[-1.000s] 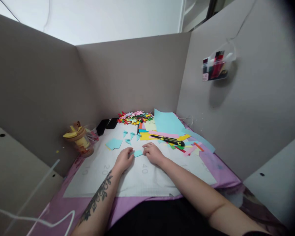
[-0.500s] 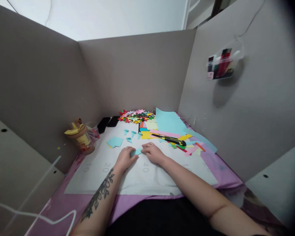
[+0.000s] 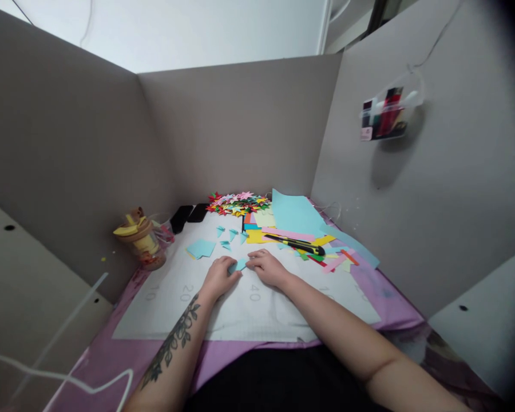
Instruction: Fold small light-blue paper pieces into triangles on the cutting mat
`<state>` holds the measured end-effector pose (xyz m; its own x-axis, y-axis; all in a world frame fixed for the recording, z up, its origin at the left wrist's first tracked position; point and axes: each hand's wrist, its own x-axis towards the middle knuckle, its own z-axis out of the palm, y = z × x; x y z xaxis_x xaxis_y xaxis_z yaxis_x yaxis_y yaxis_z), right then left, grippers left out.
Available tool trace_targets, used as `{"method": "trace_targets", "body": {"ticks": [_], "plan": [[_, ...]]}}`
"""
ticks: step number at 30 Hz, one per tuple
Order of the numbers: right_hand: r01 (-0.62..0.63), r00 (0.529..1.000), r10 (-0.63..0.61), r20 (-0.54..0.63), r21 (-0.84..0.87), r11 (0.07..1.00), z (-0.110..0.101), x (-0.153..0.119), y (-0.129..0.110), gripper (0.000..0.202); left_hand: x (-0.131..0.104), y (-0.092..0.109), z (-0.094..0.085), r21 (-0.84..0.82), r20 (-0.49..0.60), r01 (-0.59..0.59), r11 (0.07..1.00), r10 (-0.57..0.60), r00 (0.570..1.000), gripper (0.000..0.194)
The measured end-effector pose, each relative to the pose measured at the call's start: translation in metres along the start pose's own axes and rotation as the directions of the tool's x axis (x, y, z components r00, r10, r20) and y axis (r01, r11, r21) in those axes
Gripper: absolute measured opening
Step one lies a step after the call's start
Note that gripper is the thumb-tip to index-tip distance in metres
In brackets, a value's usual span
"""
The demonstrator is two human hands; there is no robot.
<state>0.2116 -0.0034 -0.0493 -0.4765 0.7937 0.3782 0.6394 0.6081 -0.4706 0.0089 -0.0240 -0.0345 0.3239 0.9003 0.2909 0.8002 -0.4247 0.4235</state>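
Grey partition panels (image 3: 240, 126) stand around three sides of a work surface spread with purple cloth (image 3: 225, 357) and, over it, a white sheet (image 3: 240, 317) printed with numbers. Near its middle lies a small light-blue paper piece (image 3: 240, 265), between the two hands. The left hand (image 3: 218, 277) touches its left end, thumb and fingers slightly apart; the right hand (image 3: 266, 266) has its fingertips at the right end. Whether either one pinches the paper, I cannot tell.

Just beyond are four folded blue pieces (image 3: 233, 234), with a stack of cut blue paper (image 3: 201, 248) to their left. A yellow-and-black utility knife (image 3: 294, 244) lies across coloured paper strips (image 3: 335, 262) on the right, bordering the space beyond the right hand. Farther back sit a heap of multicoloured paper stars (image 3: 238, 203), a large light-blue sheet (image 3: 297, 212) and two flat black objects (image 3: 182, 218). A tilted cup (image 3: 145, 245) stands at the left; a clear container (image 3: 386, 117) hangs on the right panel.
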Motion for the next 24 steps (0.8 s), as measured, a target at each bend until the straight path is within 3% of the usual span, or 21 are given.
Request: {"method": "trace_targets", "body": {"ticks": [6,10,17,24], "plan": [[0.092,0.996,-0.092,0.016,-0.022,0.996,0.003,0.001,-0.007,0.034,0.001,0.001,-0.001,-0.019,0.003,0.013,1.000,-0.013,1.000,0.033],[0.014,0.997,-0.014,-0.082,0.007,1.000,0.000,0.002,-0.007,0.027,0.000,0.002,-0.002,-0.012,0.013,0.006,1.000,-0.006,1.000,0.041],[-0.018,1.000,0.018,-0.025,-0.021,1.000,0.001,0.000,0.008,0.028,0.001,0.003,-0.002,-0.008,0.024,0.022,1.000,-0.022,0.999,0.035],[-0.011,1.000,0.010,-0.012,-0.020,1.000,0.002,0.001,0.005,0.032,0.000,0.001,0.000,0.002,0.009,0.013,1.000,-0.013,1.000,0.033]]}}
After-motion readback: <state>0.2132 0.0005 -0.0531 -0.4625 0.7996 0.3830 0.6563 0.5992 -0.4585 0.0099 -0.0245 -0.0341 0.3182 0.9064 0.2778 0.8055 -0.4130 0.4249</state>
